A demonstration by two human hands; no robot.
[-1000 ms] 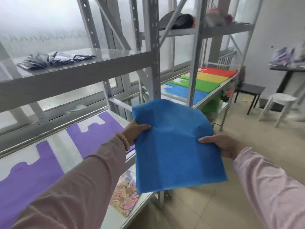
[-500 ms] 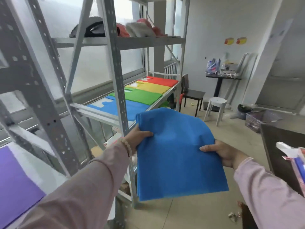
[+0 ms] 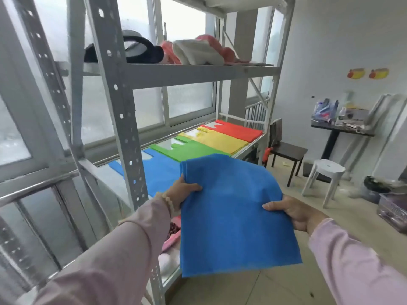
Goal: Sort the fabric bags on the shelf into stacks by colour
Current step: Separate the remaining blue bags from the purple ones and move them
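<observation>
A folded blue fabric bag [image 3: 231, 216] hangs in the air in front of the grey metal shelf [image 3: 123, 119]. My left hand [image 3: 182, 191] grips its left edge, thumb on top. My right hand [image 3: 293, 213] grips its right edge the same way. On the shelf board beyond lie flat stacks side by side: blue bags [image 3: 158, 172] nearest, then green bags [image 3: 189, 149], yellow bags [image 3: 218, 139] and red bags [image 3: 237, 130] at the far end.
The shelf above carries a dark cap [image 3: 136, 49] and pale and pink cloth items [image 3: 198, 51]. A dark chair [image 3: 286, 150], a white stool [image 3: 326, 172], a cluttered black table [image 3: 339, 128] and a basket [image 3: 392, 210] stand on the tiled floor to the right.
The view has swung right, from the purple bags on the near shelf to the coloured stacks. Both hands carried the blue bag along, closer to the blue stack.
</observation>
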